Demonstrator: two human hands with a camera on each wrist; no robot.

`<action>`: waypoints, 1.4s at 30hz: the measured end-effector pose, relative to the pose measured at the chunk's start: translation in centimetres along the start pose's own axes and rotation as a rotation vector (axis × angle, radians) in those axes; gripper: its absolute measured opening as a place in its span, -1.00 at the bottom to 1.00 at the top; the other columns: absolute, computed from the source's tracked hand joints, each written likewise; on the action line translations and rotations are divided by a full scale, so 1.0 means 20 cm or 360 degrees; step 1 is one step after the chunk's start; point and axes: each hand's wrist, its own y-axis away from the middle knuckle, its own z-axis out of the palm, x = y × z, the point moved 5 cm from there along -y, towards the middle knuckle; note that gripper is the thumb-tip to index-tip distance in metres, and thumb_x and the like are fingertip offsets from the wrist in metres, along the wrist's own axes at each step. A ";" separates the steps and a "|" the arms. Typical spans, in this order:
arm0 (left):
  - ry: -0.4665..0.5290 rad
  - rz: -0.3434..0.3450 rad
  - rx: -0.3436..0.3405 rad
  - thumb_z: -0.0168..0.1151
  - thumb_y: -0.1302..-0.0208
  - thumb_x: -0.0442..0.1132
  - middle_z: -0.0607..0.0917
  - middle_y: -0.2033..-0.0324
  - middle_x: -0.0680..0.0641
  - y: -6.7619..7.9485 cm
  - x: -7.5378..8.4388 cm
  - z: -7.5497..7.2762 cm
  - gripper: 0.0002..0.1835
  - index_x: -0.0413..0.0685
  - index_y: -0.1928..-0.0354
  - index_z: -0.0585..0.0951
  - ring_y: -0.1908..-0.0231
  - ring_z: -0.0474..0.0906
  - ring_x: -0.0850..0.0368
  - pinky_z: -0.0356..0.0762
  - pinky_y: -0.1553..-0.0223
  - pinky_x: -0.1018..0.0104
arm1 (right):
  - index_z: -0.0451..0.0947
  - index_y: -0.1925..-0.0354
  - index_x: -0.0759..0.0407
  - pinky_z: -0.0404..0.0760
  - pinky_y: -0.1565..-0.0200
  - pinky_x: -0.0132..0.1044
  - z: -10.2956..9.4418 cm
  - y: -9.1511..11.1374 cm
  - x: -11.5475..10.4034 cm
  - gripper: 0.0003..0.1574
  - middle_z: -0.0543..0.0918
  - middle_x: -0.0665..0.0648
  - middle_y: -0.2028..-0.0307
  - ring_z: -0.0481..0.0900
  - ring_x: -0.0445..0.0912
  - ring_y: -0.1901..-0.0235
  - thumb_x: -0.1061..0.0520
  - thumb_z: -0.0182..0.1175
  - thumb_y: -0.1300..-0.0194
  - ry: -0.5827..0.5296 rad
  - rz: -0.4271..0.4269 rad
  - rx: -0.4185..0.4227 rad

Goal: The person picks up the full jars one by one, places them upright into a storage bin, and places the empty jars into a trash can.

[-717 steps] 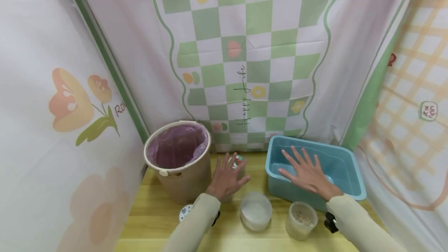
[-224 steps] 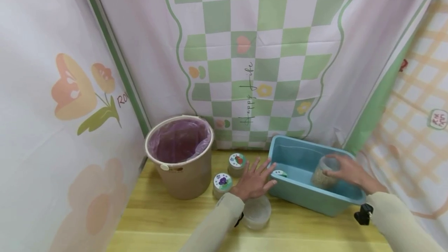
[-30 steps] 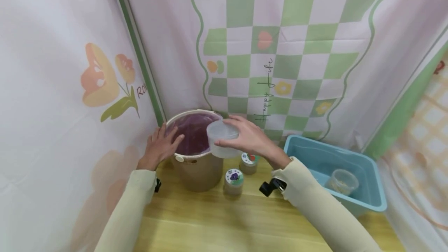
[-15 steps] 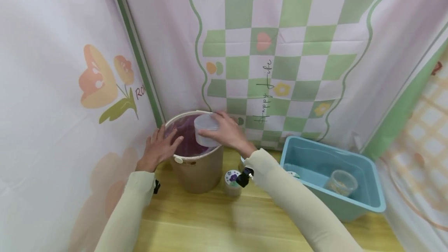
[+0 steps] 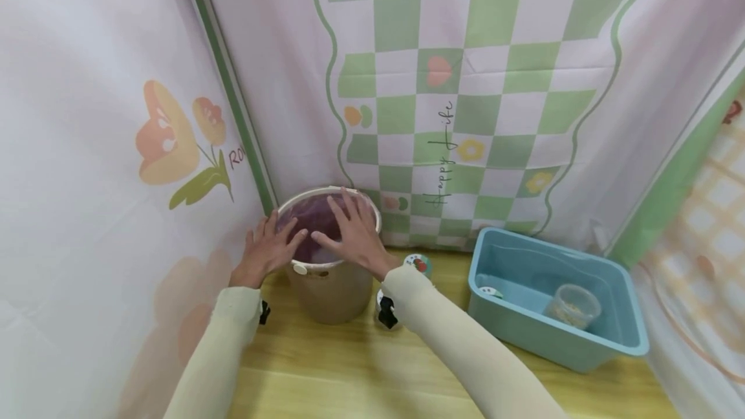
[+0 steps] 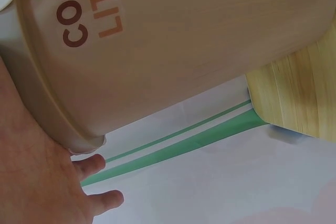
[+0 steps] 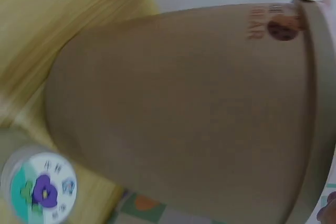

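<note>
A beige trash bin [image 5: 332,296] with a purple liner [image 5: 314,209] stands at the left in the head view. My left hand [image 5: 266,252] lies at its left rim with spread fingers, and the left wrist view shows that hand [image 6: 37,166] against the rim. Over the right side of the opening is my right hand [image 5: 357,238], its fingers spread and holding nothing. A pale patch shows low inside the bin, too unclear to tell what it is. Beside the bin, a jar with a purple-flower lid [image 7: 44,190] is mostly covered by my right wrist in the head view.
Right of the bin stands a jar with a red-fruit lid [image 5: 419,264]. A blue basin [image 5: 553,341] at the right holds a clear tub of small grains [image 5: 575,306] and a jar with a printed lid [image 5: 491,291]. Fabric walls [image 5: 70,244] enclose the wooden table [image 5: 326,374].
My right hand carried the clear round tub over the bin and let go; the tub is gone from the hand. Earlier, the grain tub went into the basin. My left hand moved to the bin's rim.
</note>
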 end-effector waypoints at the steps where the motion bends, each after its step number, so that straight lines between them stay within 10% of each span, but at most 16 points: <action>1: -0.0001 0.0000 0.0000 -0.40 -0.68 0.44 -0.24 -0.76 -0.34 0.00 0.00 0.00 -0.13 0.11 -0.76 0.13 -0.72 -0.30 -0.49 -0.31 -0.65 -0.55 | 0.06 -0.77 0.02 -0.14 -0.70 0.40 0.01 0.01 0.00 0.14 -0.16 0.27 -0.79 -0.18 0.39 -0.74 -0.46 0.16 -0.54 0.0048 -0.0033 -0.0025; 12: 0.0025 0.0000 0.0018 -0.41 -0.67 0.45 -0.25 -0.76 -0.34 0.01 0.01 0.00 -0.13 0.09 -0.76 0.13 -0.71 -0.30 -0.50 -0.33 -0.65 -0.56 | -0.28 -0.78 -0.40 -0.33 -0.64 0.55 -0.01 0.20 0.07 0.02 -0.30 0.06 -0.79 -0.31 0.33 -0.76 -0.52 -0.08 -0.64 0.0108 -0.0203 -0.0339; 23: 0.0054 0.0006 0.0017 -0.43 -0.67 0.46 -0.27 -0.76 -0.34 0.01 0.01 -0.01 -0.11 0.09 -0.76 0.13 -0.71 -0.33 -0.51 -0.37 -0.64 -0.56 | 0.08 -0.75 0.08 0.01 -0.65 0.44 0.01 0.54 0.32 0.00 0.16 0.25 -0.73 0.00 0.29 -0.72 -0.12 0.23 -0.57 -0.0325 -0.0175 0.0317; 34: 0.0065 0.0002 0.0004 -0.43 -0.66 0.46 -0.28 -0.76 -0.33 0.02 0.01 0.00 -0.11 0.08 -0.76 0.13 -0.71 -0.34 -0.50 -0.37 -0.64 -0.57 | 0.00 -0.76 0.15 0.12 -0.55 0.58 0.22 0.80 0.53 0.31 0.07 0.30 -0.74 0.05 0.37 -0.68 -0.19 0.45 -0.32 -0.0297 -0.0067 0.0516; 42: 0.0035 -0.0004 -0.0004 -0.49 -0.62 0.52 -0.28 -0.76 -0.31 0.00 0.00 0.02 -0.07 0.13 -0.76 0.13 -0.72 -0.33 -0.49 -0.34 -0.65 -0.56 | -0.11 -0.78 0.10 0.18 -0.51 0.59 0.40 0.89 0.62 0.49 0.00 0.31 -0.75 0.05 0.45 -0.65 -0.09 0.60 -0.20 -0.0319 -0.0021 0.0412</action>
